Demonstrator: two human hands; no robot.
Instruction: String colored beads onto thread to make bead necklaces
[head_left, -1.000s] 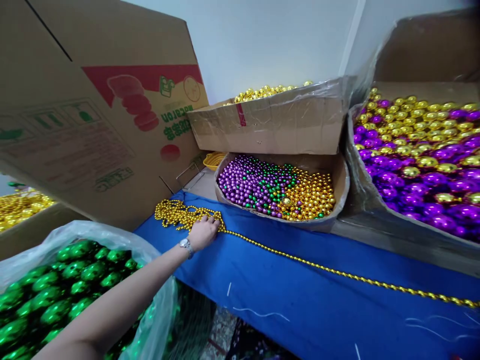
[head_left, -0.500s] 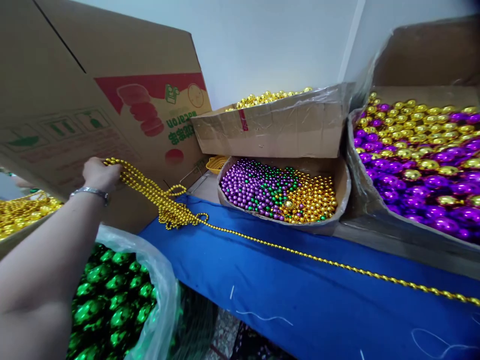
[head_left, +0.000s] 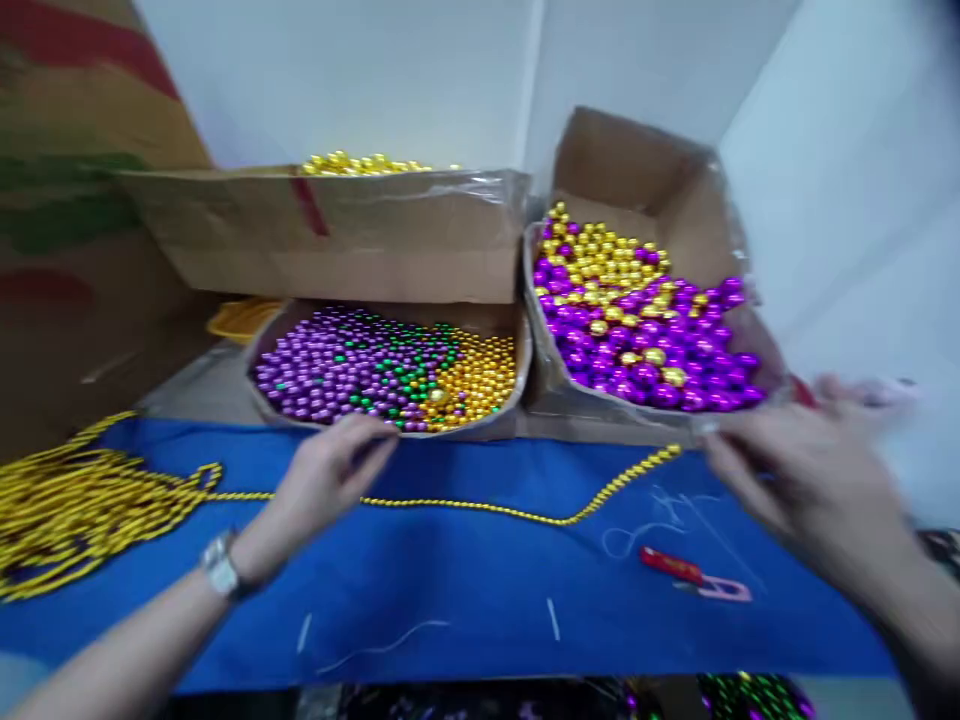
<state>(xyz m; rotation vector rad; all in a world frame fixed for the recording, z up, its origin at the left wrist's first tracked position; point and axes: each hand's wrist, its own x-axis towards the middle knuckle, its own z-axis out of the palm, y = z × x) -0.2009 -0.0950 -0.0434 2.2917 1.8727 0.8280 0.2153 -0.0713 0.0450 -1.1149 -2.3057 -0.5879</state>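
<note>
My left hand point(head_left: 319, 475), with a watch point(head_left: 220, 566) on its wrist, hovers over a gold bead strand point(head_left: 480, 508) in front of the middle box. Its fingers are loosely bent, thumb a little apart, with nothing visible in them. At the right, my right hand point(head_left: 810, 465) is blurred by motion. Its fingertips pinch at the raised end of that strand; the exact grip is smeared. Something red and pink point(head_left: 885, 392) shows behind this hand, too blurred to name. The strand's other end runs into a heap of gold bead strands point(head_left: 90, 505) at the left.
A box point(head_left: 484, 430) of small purple, green and gold beads stands behind the blue cloth point(head_left: 450, 600). Another box point(head_left: 544, 375) has larger purple and gold beads. A red tool with a pink loop point(head_left: 694, 575) and white threads point(head_left: 382, 645) lie on the cloth.
My left hand has let go of the gold bead bundle and moved right. The bundle now lies on the cloth. The view has swung right, and my right hand has come into sight.
</note>
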